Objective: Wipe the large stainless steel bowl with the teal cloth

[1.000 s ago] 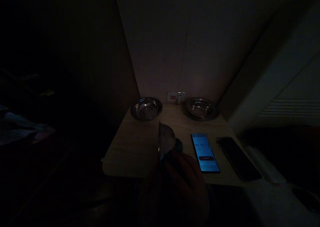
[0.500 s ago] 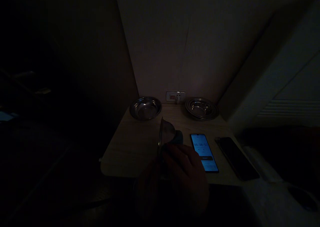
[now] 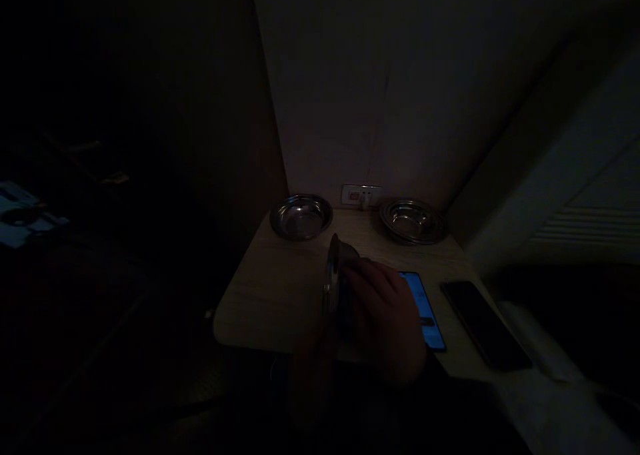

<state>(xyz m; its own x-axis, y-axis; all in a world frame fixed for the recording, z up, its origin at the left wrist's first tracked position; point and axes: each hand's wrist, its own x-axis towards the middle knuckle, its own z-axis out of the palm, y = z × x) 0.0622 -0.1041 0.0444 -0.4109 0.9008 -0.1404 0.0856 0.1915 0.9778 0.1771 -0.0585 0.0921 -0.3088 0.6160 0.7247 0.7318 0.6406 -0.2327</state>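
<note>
A steel bowl is tipped up on edge over the front of the small table, its rim turned left. My left hand, very dark, grips its lower edge. Against the bowl's right side my right hand presses with bent fingers. A dark bluish cloth is bunched under those fingers, mostly hidden. Farther back on the table lie one shallow steel bowl at left and a stack of steel bowls at right.
The room is very dark. A lit phone lies partly behind my right hand, with a dark phone to its right. The wooden table meets a wall with a socket plate. A bright patch shows far left.
My right hand has moved up along the bowl's side and covers more of the cloth and the lit phone. The whole view has shifted slightly, moving things rightward.
</note>
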